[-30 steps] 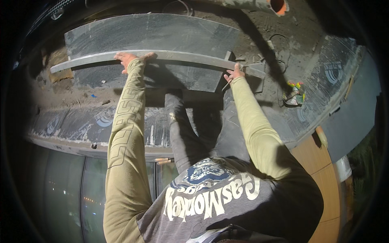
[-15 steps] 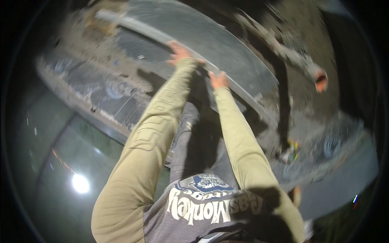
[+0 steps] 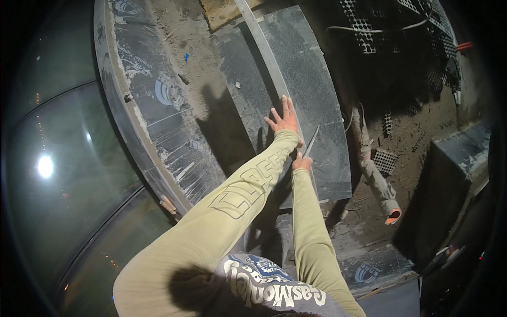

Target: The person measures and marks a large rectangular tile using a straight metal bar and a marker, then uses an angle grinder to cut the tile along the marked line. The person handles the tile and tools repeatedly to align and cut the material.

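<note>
A large dark grey slab point(image 3: 311, 68) with a curved right edge lies in front of me. Across it runs a long, straight, pale bar point(image 3: 266, 50). My left hand point(image 3: 285, 120) presses on the bar with its fingers spread. Just nearer to me, beside the bar, my right hand point(image 3: 302, 161) is closed. A slim, pointed grey tool point(image 3: 312, 139) sticks out from it over the slab; the handle is hidden, and I cannot make out its kind.
A low ledge covered with dark printed film point(image 3: 169, 92) curves along the left, beside glass panels point(image 3: 53, 121). A dirty pipe with an orange end point(image 3: 392, 215) lies at right among black perforated sheets point(image 3: 384, 161). A wooden board point(image 3: 224, 13) is at the far end; a dark block point(image 3: 443, 185) stands right.
My view has turned, so the bar now runs more nearly away from me. Both hands appear lower in the picture, still at the bar. The pointed tool now shows clearly at my right hand.
</note>
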`<state>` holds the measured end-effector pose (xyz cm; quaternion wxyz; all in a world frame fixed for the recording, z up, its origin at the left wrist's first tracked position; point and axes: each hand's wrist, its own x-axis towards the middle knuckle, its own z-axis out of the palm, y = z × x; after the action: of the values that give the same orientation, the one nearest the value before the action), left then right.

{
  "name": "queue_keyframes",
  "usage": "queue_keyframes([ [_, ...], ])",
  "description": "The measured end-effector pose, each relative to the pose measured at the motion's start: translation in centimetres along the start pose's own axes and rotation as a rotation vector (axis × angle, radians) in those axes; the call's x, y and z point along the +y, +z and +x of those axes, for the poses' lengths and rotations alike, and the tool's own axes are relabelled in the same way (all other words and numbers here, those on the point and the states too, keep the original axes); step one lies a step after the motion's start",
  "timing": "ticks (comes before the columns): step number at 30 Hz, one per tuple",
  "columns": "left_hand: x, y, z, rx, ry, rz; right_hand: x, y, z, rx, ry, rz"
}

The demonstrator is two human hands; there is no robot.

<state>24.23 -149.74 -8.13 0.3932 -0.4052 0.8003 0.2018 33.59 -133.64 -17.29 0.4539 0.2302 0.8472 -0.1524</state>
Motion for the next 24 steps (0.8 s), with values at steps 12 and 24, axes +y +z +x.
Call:
queue_keyframes([
  [12, -1.5, -2.2, 2.9, 0.036, 0.020, 0.039, 0.5, 0.0, 1.4, 0.009, -0.050, -0.110],
  [24, 0.7, -0.8, 2.0, -0.012, -0.062, 0.132, 0.0, 0.3, 1.0, -0.040, 0.023, -0.068],
])
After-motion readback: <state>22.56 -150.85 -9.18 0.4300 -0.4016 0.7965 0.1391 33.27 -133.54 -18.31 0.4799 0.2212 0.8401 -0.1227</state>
